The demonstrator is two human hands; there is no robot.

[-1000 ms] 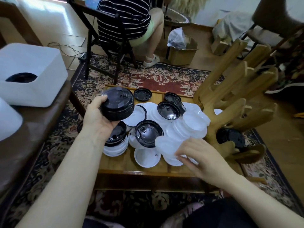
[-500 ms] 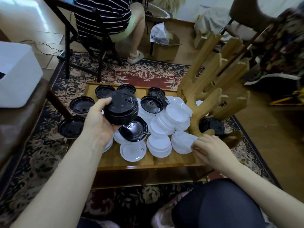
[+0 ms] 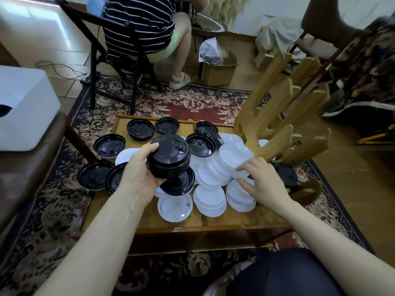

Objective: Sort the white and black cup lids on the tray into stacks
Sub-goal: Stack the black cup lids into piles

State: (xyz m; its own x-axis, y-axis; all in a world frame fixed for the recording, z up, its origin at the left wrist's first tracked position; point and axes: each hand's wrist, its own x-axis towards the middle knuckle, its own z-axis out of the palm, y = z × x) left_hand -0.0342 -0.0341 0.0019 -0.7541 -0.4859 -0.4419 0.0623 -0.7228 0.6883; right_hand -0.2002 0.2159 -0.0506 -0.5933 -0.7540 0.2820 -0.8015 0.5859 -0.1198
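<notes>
Black lid stack [image 3: 168, 155]: several nested black cup lids, tops up, tilted, raised above the tray's [image 3: 213, 218] centre in the left hand's [image 3: 139, 178] grip.

Loose black lids [image 3: 110, 145]: singles lying flat, undersides up, at 9 to 12 o'clock on the tray; two overhang the edge at 9 o'clock.

White lids [image 3: 209, 200]: translucent white, in low, leaning stacks at 3 to 6 o'clock, overlapping one another. The right hand's [image 3: 264, 183] fingers touch one tilted stack [image 3: 234, 155] at 3 o'clock.

Single white lid [image 3: 175, 207]: flat, at 6 o'clock.
</notes>
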